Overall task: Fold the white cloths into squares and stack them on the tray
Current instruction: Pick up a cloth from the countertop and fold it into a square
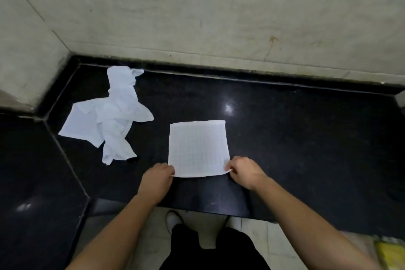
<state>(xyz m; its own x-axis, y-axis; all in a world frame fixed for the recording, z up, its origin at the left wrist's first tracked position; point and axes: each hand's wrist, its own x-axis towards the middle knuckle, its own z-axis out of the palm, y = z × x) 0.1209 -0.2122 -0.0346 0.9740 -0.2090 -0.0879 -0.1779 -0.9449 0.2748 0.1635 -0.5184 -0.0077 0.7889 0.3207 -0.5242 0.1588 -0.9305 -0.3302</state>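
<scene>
A white cloth with a faint grid weave (198, 148) lies flat on the black stone counter (295, 138), spread as a near square. My left hand (158, 178) pinches its near left corner. The near right corner is pinched by my right hand (246, 171), and the near edge between them lifts slightly. To the left, a crumpled pile of white cloths (109, 114) lies unfolded on the counter near the back corner. No tray is in view.
The counter runs into a corner of pale tiled wall (197, 17) behind and on the left. Its front edge sits just below my hands, with pale floor tiles (274, 243) and my dark-clothed legs beneath. Something yellow (392, 254) shows at the bottom right.
</scene>
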